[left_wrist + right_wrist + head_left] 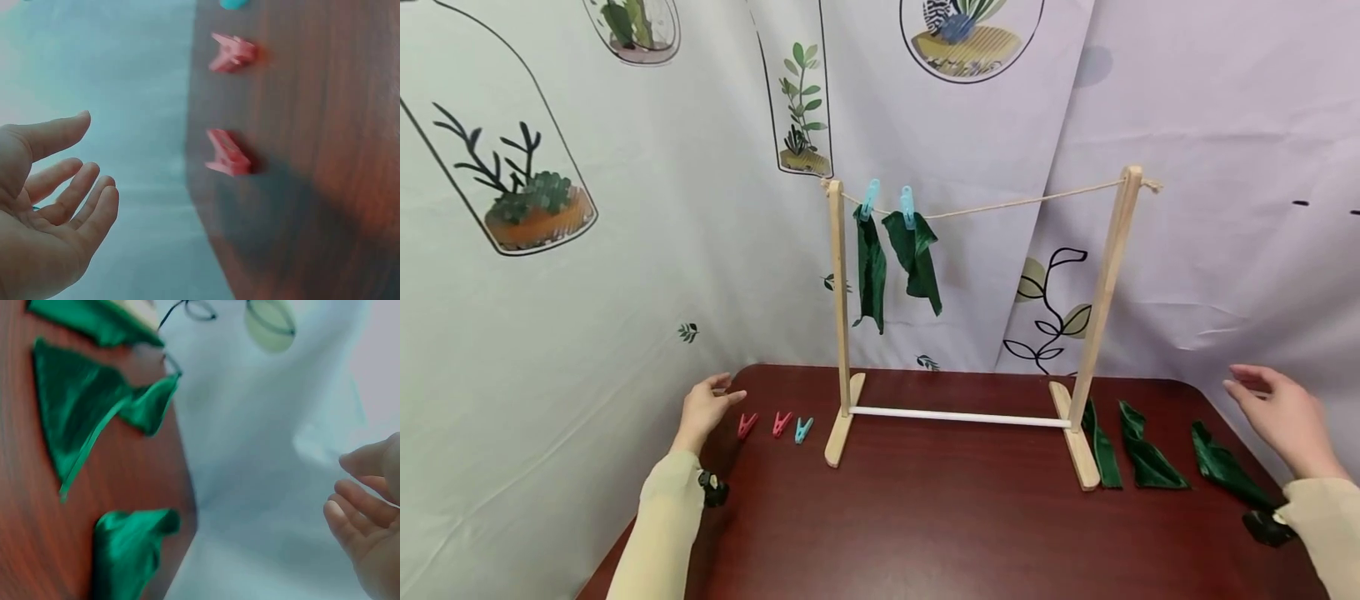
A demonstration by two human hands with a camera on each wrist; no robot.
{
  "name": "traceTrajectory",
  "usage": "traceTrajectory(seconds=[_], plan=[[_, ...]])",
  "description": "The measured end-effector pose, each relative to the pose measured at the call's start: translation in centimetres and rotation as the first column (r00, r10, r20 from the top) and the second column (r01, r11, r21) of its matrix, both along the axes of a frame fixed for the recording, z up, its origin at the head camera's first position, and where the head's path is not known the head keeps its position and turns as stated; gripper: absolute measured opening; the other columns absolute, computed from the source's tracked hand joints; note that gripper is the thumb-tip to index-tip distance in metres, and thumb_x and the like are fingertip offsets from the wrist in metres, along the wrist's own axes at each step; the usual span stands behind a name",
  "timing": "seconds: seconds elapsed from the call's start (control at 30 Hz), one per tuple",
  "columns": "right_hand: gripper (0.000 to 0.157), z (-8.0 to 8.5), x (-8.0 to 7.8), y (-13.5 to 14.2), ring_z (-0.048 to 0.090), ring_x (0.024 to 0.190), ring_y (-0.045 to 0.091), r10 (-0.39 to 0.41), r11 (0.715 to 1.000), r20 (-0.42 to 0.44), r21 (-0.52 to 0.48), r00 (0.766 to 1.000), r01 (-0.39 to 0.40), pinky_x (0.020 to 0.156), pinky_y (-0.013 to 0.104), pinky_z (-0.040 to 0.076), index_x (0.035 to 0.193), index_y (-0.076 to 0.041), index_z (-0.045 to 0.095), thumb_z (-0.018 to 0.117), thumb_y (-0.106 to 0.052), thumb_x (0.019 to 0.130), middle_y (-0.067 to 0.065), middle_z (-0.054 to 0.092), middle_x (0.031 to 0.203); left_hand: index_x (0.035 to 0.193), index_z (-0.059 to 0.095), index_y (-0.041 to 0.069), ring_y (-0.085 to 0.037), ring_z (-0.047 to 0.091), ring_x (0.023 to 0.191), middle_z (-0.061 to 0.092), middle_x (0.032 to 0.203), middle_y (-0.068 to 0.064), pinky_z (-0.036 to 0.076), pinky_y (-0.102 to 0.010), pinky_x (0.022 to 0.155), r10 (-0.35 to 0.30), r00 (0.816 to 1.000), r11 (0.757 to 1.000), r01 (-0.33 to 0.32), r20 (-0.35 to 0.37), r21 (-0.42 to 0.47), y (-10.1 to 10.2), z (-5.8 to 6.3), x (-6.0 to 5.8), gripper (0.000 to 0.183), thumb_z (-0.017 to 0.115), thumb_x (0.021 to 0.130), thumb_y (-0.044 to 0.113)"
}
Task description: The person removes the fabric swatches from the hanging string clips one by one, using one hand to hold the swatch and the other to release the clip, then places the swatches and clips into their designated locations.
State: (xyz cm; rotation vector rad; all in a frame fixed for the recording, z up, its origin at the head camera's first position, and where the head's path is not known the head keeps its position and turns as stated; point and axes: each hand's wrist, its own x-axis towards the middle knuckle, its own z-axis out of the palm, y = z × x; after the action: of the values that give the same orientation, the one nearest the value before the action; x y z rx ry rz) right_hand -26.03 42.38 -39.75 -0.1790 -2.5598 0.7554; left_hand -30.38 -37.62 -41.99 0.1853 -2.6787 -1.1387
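My left hand point(703, 408) hovers at the table's left edge, fingers relaxed and holding nothing. Nearest to it lie two red clothespins, one red clothespin point(747, 426) closer and another red clothespin point(782, 423) beyond, then a blue clothespin point(803, 430). Over the right edge, my right hand point(1285, 417) is raised with loosely bent fingers and an empty palm. Close by it, a green cloth point(1228, 467) lies on the table. Farther left are a second green cloth point(78, 403) and a third green cloth point(1102, 450) beside the rack's foot.
A wooden rack point(842, 292) with a sagging rope point(1022, 202) stands at the table's back. Two blue clothespins, including the blue clothespin point(907, 206), hold green cloths point(917, 258) on the rope's left part. A white rod point(958, 416) joins the rack's feet. Behind hangs a printed curtain point(722, 208).
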Motion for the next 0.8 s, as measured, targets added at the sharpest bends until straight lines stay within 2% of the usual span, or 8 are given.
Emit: traceTrajectory(seconds=[0.23,0.3,0.33,0.4,0.47,0.53,0.67,0.8], plan=[[0.053,3.0,1.1,-2.9,0.049,0.113,0.059,0.046,0.998,-0.078,-0.032,0.996,-0.048,0.082,0.065,0.041,0.141,0.009,0.048,0.051,-0.031,0.106,0.039,0.051,0.131,0.149,0.046,-0.001,-0.044,0.053,0.126,0.053,0.142,-0.026,0.047,-0.057,0.098,-0.033,0.996,0.999,0.034,-0.084,0.017,1.8,2.7,0.8,0.064,0.068,0.098,0.032],[0.054,4.0,1.6,-3.9,0.051,0.112,0.056,0.052,0.997,-0.097,-0.049,0.994,-0.057,0.079,0.051,0.047,0.143,0.005,0.049,0.051,-0.033,0.106,0.037,0.052,0.133,0.148,0.048,0.001,-0.043,0.055,0.125,0.054,0.141,-0.025,0.048,-0.057,0.097,-0.042,0.992,0.999,0.045,-0.123,0.02,2.5,3.7,1.3,0.062,0.068,0.098,0.032],[0.053,4.3,1.9,-4.4,0.058,0.108,0.045,0.052,0.997,-0.109,-0.052,0.993,-0.058,0.077,0.042,0.047,0.144,0.002,0.051,0.052,-0.035,0.105,0.035,0.054,0.133,0.148,0.048,0.002,-0.043,0.055,0.124,0.055,0.14,-0.025,0.048,-0.057,0.096,-0.048,0.989,0.999,0.051,-0.141,0.018,2.9,4.1,1.5,0.062,0.068,0.098,0.032],[0.051,5.1,2.3,-5.2,0.063,0.099,0.017,0.053,0.996,-0.148,-0.057,0.988,-0.062,0.072,0.024,0.044,0.142,-0.001,0.055,0.055,-0.035,0.104,0.018,0.062,0.129,0.148,0.049,0.004,-0.043,0.056,0.123,0.056,0.139,-0.024,0.049,-0.056,0.096,-0.061,0.983,0.998,0.065,-0.175,0.019,3.7,5.1,2.0,0.061,0.068,0.098,0.032],[0.048,5.7,2.8,-6.1,0.054,0.088,-0.009,0.048,0.996,-0.199,-0.064,0.979,-0.062,0.066,0.011,0.035,0.139,-0.004,0.059,0.058,-0.034,0.103,-0.003,0.064,0.121,0.148,0.05,0.006,-0.043,0.056,0.123,0.058,0.137,-0.023,0.049,-0.057,0.096,-0.073,0.975,0.997,0.079,-0.211,0.022,4.5,6.2,2.6,0.06,0.069,0.098,0.033],[0.044,6.4,3.3,-6.8,0.04,0.082,-0.024,0.051,0.993,-0.254,-0.09,0.966,-0.076,0.066,0.006,0.034,0.136,-0.004,0.062,0.061,-0.031,0.102,-0.022,0.057,0.112,0.148,0.051,0.008,-0.043,0.058,0.122,0.059,0.135,-0.022,0.049,-0.057,0.096,-0.083,0.965,0.995,0.092,-0.25,0.025,5.3,7.2,3.3,0.06,0.069,0.097,0.034],[0.039,7.6,4.5,-8.4,0.047,0.082,-0.023,0.053,0.982,-0.332,-0.152,0.942,-0.108,0.071,0.002,0.034,0.134,-0.007,0.064,0.063,-0.026,0.101,-0.04,0.048,0.106,0.146,0.054,0.011,-0.04,0.061,0.118,0.062,0.133,-0.018,0.05,-0.057,0.095,-0.095,0.943,0.993,0.11,-0.32,0.029,6.7,9.0,4.5,0.058,0.07,0.096,0.035],[0.035,8.3,5.6,-9.6,0.051,0.085,-0.02,0.055,0.973,-0.372,-0.189,0.927,-0.133,0.074,0.002,0.034,0.133,-0.01,0.066,0.064,-0.023,0.1,-0.04,0.052,0.108,0.144,0.056,0.014,-0.036,0.065,0.113,0.064,0.131,-0.014,0.054,-0.046,0.091,-0.102,0.927,0.993,0.114,-0.361,0.011,7.7,9.9,5.3,0.054,0.071,0.096,0.034]])
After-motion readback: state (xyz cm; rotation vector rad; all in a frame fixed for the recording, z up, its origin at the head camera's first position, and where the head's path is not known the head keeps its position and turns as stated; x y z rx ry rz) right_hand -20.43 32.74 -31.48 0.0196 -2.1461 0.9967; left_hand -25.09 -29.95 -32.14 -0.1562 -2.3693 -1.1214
